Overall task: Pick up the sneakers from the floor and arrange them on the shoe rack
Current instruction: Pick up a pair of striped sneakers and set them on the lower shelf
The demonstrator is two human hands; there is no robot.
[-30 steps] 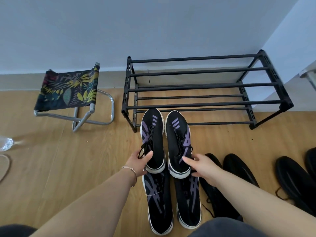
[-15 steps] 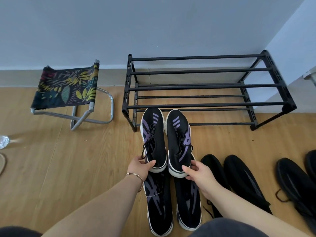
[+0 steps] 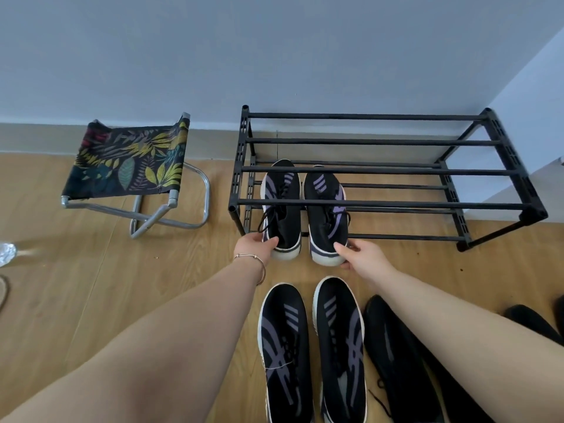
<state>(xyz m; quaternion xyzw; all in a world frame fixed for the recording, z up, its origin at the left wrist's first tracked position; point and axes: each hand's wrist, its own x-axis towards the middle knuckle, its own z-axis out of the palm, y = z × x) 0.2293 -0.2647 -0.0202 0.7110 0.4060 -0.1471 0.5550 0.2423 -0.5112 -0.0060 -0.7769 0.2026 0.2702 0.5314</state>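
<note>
Under rack (image 3: 366, 204) front bar | left hand (image 3: 254, 249) pinching left sneaker (image 3: 282, 209) heel | right hand (image 3: 363, 257) pinching right sneaker (image 3: 326, 215) heel | seemingly on lower tier

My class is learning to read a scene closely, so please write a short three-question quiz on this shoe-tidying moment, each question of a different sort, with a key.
1. True or false: the shoe rack stands against the wall, to the right of the folding stool.
2. Multiple choice: where is the left hand gripping its purple-striped sneaker? A) toe B) heel C) laces
3. Short answer: the toes of the two held sneakers are pushed under which part of the rack?

Key
1. True.
2. B. The right hand likewise grips the heel of the other held sneaker.
3. Under the top tier's bars, at the rack's left end; a matching pair lies on the floor.
</note>
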